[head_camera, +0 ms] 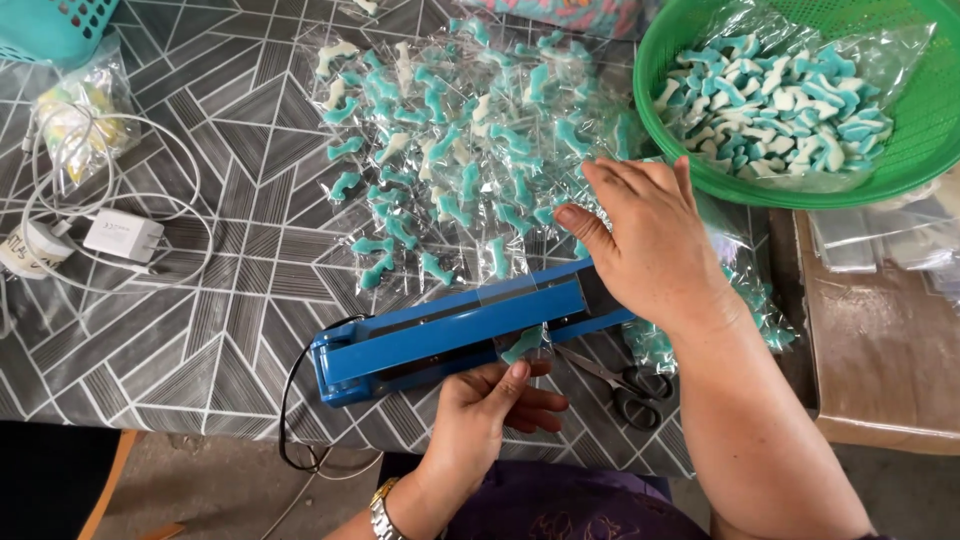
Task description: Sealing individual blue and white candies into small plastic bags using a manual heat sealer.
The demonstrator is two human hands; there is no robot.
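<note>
I see the blue heat sealer (450, 335) lying left-right, right hand (645, 240) flat on its arm, fingers together; left hand (490, 405) pinching the candy bag (523, 345).

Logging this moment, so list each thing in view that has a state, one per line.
blue heat sealer: arm pressed down, a clear strip of packets clamped in it
right hand: flat on the sealer arm
left hand: pinching a small clear packet at the sealer's near edge
scissors: lying shut on the table
green basket: holding an open bag of blue-white candies
white charger: lying on the table, cable loosely coiled
</note>
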